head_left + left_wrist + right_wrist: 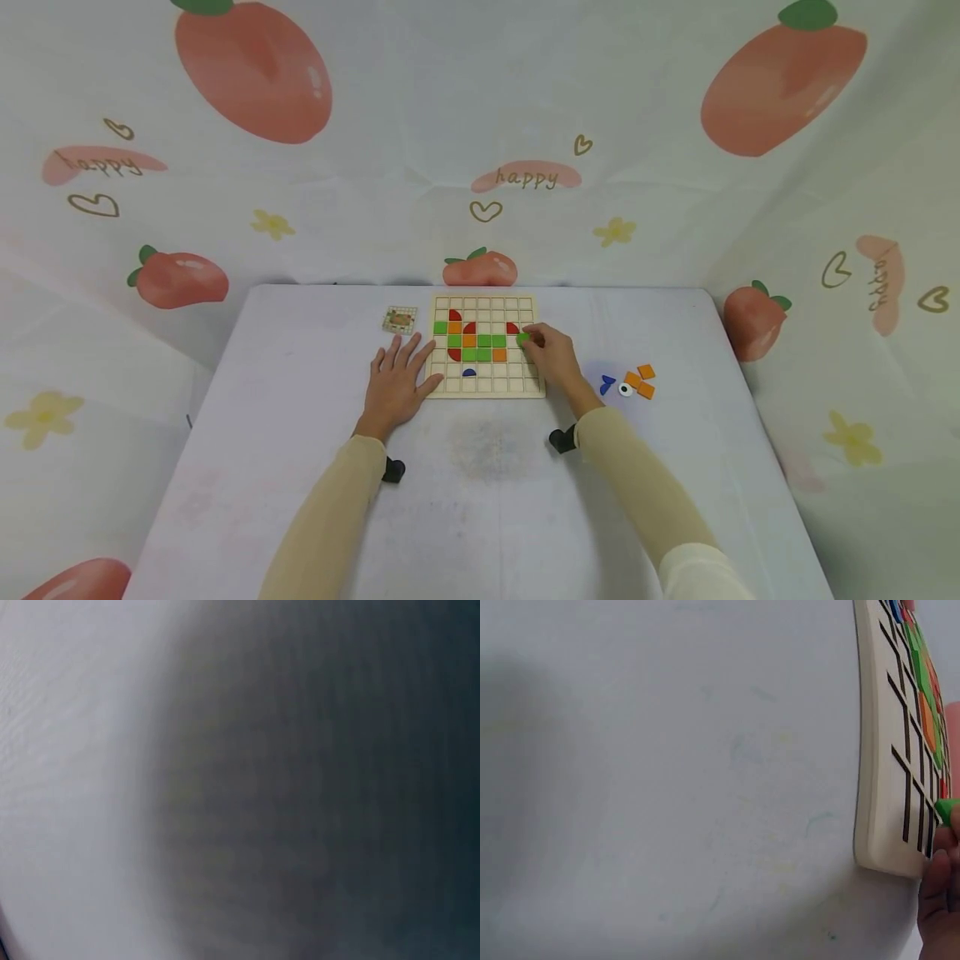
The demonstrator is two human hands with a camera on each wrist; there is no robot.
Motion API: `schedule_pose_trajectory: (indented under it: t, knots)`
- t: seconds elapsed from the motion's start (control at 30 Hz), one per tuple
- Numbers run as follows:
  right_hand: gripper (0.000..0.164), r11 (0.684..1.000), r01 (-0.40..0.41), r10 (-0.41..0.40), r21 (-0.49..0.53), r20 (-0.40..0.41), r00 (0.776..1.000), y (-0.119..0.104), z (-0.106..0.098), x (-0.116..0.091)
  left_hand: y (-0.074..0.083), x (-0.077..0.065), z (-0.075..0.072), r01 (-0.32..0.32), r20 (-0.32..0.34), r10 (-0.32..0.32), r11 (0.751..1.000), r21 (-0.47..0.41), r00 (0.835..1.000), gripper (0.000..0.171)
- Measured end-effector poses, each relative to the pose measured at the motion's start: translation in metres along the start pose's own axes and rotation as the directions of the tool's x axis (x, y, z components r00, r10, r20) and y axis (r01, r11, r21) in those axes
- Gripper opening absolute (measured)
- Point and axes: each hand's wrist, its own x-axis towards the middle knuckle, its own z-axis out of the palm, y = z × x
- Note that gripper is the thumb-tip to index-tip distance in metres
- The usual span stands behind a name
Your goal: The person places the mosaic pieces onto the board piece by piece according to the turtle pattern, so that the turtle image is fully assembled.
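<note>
A wooden grid board (487,386) lies on the table, with green, orange and red tiles set in its squares and a blue half-round tile (469,372) lower down. My right hand (553,354) pinches a green tile (522,339) over the board's right side, just below a red tile (512,328). The right wrist view shows the same green tile (946,810) at the fingertips, beside the board's edge (867,750). My left hand (396,387) lies with fingers spread at the board's left edge. The left wrist view is too blurred to make anything out.
A small pattern card (400,320) lies left of the board. On the right are several orange tiles (646,389), blue pieces (607,384) and a white eye piece (626,389). The white table (480,500) meets a printed cloth backdrop behind.
</note>
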Motion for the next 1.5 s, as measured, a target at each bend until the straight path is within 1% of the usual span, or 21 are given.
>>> schedule_pose_trajectory:
  t: [0.1, 0.23, 0.37, 0.43, 0.53, 0.6, 0.67, 0.8, 1.0, 1.1, 1.2, 1.27, 1.37, 1.43, 1.5]
  knots:
    - [0.034, 1.000, -0.019, 0.019, 0.004, -0.011, 1.000, -0.003, 0.001, 0.002, 0.001, 0.000, -0.001, 0.003, 0.001, -0.003, 1.000, -0.002, 1.000, 0.072]
    - [0.037, 0.999, -0.032, 0.032, -0.007, 0.007, 0.999, -0.006, 0.002, 0.003, 0.001, -0.001, -0.002, 0.012, 0.008, -0.012, 1.000, 0.001, 1.000, 0.072]
    - [0.041, 0.999, -0.026, 0.026, -0.022, 0.018, 1.000, -0.004, 0.004, 0.005, 0.001, -0.001, -0.002, 0.016, 0.016, -0.016, 1.000, 0.003, 1.000, 0.072]
    - [0.042, 1.000, -0.026, 0.026, -0.012, 0.012, 1.000, -0.003, 0.006, 0.006, 0.002, -0.001, -0.002, 0.014, 0.018, -0.014, 1.000, -0.008, 1.000, 0.072]
    - [0.040, 0.999, -0.038, 0.038, 0.023, -0.002, 0.999, -0.001, 0.008, 0.006, 0.002, -0.001, -0.003, 0.012, 0.018, -0.012, 1.000, -0.023, 1.000, 0.072]
    - [0.034, 0.998, -0.046, 0.047, 0.037, -0.011, 0.999, -0.001, 0.008, 0.006, 0.002, -0.001, -0.003, 0.012, 0.014, -0.011, 1.000, -0.018, 1.000, 0.072]
    - [0.030, 0.998, -0.048, 0.048, 0.029, -0.019, 0.999, 0.000, 0.008, 0.006, 0.001, -0.001, -0.003, 0.011, 0.008, -0.011, 1.000, -0.007, 1.000, 0.072]
    - [0.026, 0.999, -0.041, 0.041, 0.006, -0.037, 0.998, 0.000, 0.009, 0.005, -0.001, 0.001, -0.001, 0.001, -0.002, -0.001, 1.000, 0.005, 1.000, 0.072]
    - [0.027, 1.000, -0.019, 0.018, -0.024, -0.048, 0.999, -0.003, 0.012, 0.004, -0.002, 0.002, 0.000, -0.005, -0.006, 0.005, 1.000, 0.006, 1.000, 0.072]
    - [0.031, 1.000, -0.005, 0.004, -0.025, -0.039, 0.999, -0.005, 0.012, 0.004, -0.002, 0.003, -0.001, -0.001, -0.008, 0.001, 1.000, 0.006, 1.000, 0.072]
    - [0.035, 0.999, 0.014, -0.015, -0.038, -0.011, 1.000, -0.007, 0.011, 0.002, -0.001, 0.003, -0.001, 0.004, -0.002, -0.004, 1.000, 0.006, 1.000, 0.072]
    - [0.038, 0.997, 0.037, -0.037, -0.071, 0.006, 0.999, -0.008, 0.011, 0.001, 0.000, 0.003, -0.001, 0.004, 0.003, -0.004, 1.000, 0.000, 1.000, 0.072]
    - [0.040, 0.983, 0.084, -0.082, -0.166, 0.019, 0.996, -0.007, 0.009, -0.003, 0.001, 0.002, -0.001, 0.001, 0.006, -0.001, 1.000, -0.004, 1.000, 0.072]
    - [0.043, 0.962, 0.109, -0.106, -0.252, 0.025, 0.994, -0.007, 0.007, -0.006, 0.001, 0.002, -0.001, 0.001, 0.003, -0.001, 1.000, -0.008, 1.000, 0.072]
    - [0.047, 0.933, 0.122, -0.120, -0.339, 0.028, 0.992, -0.008, 0.004, -0.010, 0.001, 0.001, -0.001, 0.001, -0.001, -0.001, 1.000, -0.005, 1.000, 0.072]
